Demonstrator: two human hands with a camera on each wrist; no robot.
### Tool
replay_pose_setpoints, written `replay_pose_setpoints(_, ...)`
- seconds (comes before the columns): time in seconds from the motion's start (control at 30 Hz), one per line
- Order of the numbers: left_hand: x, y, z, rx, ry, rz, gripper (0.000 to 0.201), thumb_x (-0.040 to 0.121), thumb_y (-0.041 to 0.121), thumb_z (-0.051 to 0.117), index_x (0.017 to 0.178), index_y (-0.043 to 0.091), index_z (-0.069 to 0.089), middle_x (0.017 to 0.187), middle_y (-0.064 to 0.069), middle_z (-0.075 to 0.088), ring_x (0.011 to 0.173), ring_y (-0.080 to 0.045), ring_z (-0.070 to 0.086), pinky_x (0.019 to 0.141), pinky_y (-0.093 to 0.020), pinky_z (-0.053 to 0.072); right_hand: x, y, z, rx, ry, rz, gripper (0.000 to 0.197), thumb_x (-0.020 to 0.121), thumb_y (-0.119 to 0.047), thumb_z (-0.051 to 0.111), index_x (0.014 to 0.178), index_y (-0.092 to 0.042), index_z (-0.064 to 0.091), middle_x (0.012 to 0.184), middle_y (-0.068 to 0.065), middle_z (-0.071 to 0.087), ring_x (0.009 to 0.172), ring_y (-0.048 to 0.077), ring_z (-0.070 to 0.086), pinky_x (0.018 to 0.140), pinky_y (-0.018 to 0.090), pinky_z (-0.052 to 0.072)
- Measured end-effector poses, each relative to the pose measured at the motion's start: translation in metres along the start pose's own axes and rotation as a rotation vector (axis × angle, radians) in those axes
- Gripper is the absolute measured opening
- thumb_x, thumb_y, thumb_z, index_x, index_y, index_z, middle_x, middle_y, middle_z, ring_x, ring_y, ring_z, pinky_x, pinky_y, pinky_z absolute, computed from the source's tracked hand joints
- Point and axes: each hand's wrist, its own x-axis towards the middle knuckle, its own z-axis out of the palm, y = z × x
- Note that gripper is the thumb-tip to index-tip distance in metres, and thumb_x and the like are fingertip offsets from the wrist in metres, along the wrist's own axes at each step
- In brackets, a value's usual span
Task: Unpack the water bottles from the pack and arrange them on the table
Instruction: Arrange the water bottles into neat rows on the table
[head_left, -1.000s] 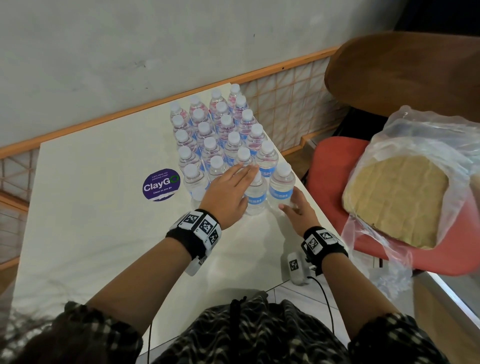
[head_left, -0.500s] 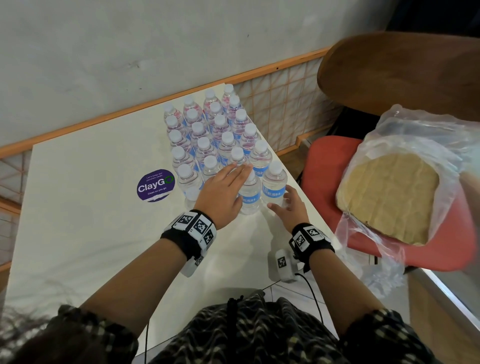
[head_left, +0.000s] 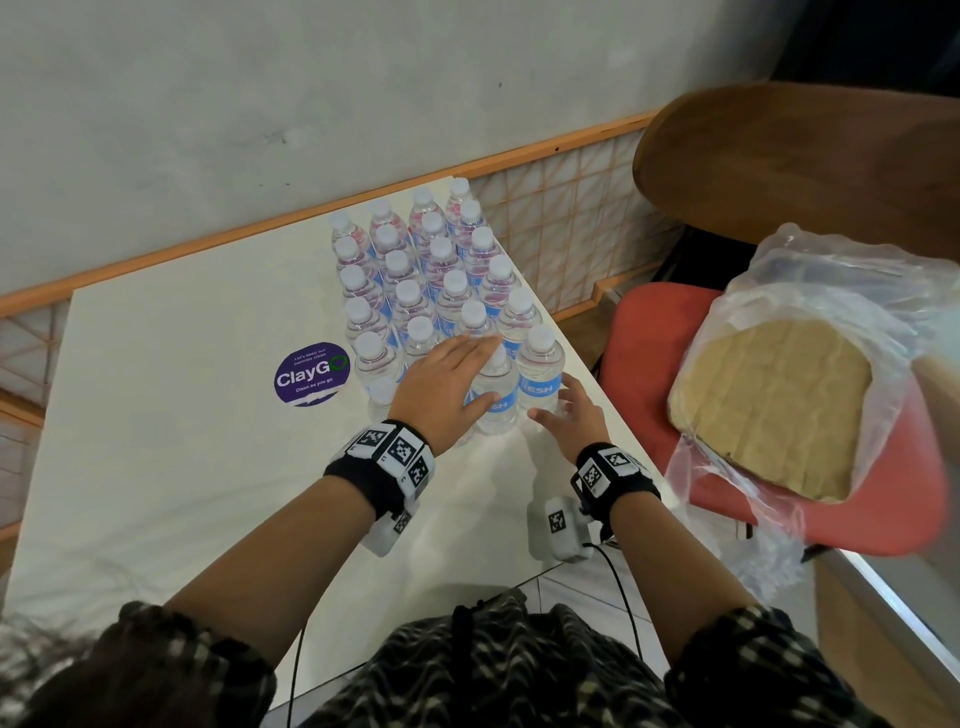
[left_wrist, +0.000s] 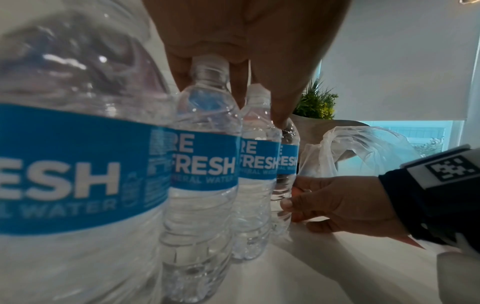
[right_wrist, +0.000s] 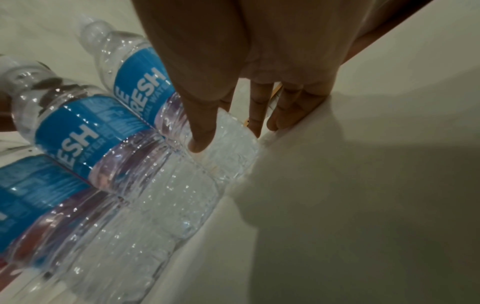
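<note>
Several clear water bottles (head_left: 441, 280) with blue labels and white caps stand in tight rows on the white table (head_left: 182, 467), near its right edge. My left hand (head_left: 447, 384) lies flat over the caps of the front row, fingers straight, thumb against the front middle bottle (head_left: 498, 400). In the left wrist view a cap (left_wrist: 207, 61) sits right under those fingers. My right hand (head_left: 571, 421) rests on the table beside the front right bottle (head_left: 540, 374), fingers spread. Its thumb (right_wrist: 202, 139) touches that bottle's lower part (right_wrist: 228, 148). Neither hand grips anything.
A purple round sticker (head_left: 311, 371) lies left of the bottles. Off the table's right edge stands a red chair (head_left: 649, 364) holding a crumpled clear plastic wrap (head_left: 831, 291) over a beige cardboard sheet (head_left: 769, 405). A brown chair back (head_left: 805, 156) rises behind it.
Both hands stay at the front row of bottles with hardly any movement. The head view has shifted slightly, so the bottles sit a little further left.
</note>
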Motion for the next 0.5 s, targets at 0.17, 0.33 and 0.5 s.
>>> replay_pose_setpoints(0.17, 0.004, 0.0054, -0.0017, -0.06, 0.057, -0.063, 0.057, 0.089, 0.031, 0.061, 0.142, 0.023, 0.041, 0.132, -0.003, 0.056, 0.123, -0.023, 0.048, 0.099, -0.035, 0.041, 0.0003, -0.0026, -0.0021, -0.011, -0.02, 0.003, 0.066, 0.077, -0.033, 0.074, 0.135, -0.03, 0.042, 0.128, 0.004, 0.058, 0.117, 0.026, 0.05, 0.103, 0.045, 0.039)
replay_pose_setpoints(0.33, 0.0063, 0.0051, -0.0009, -0.078, 0.052, -0.091, 0.056, 0.089, 0.029, 0.062, 0.141, 0.023, 0.041, 0.133, -0.002, 0.056, 0.123, -0.023, 0.048, 0.099, -0.036, 0.04, 0.002, -0.0041, -0.0021, -0.022, -0.023, 0.01, 0.066, 0.077, -0.033, 0.075, 0.135, -0.031, 0.042, 0.126, 0.003, 0.058, 0.117, 0.027, 0.05, 0.104, 0.046, 0.039)
replay_pose_setpoints(0.5, 0.0073, 0.006, -0.001, -0.083, 0.052, -0.121, 0.056, 0.09, 0.029, 0.06, 0.142, 0.024, 0.039, 0.136, -0.001, 0.053, 0.125, -0.022, 0.045, 0.1, -0.036, 0.039, 0.0029, -0.0043, -0.002, -0.033, -0.029, 0.01, 0.067, 0.078, -0.033, 0.074, 0.135, -0.032, 0.041, 0.127, 0.003, 0.058, 0.118, 0.028, 0.048, 0.104, 0.047, 0.038)
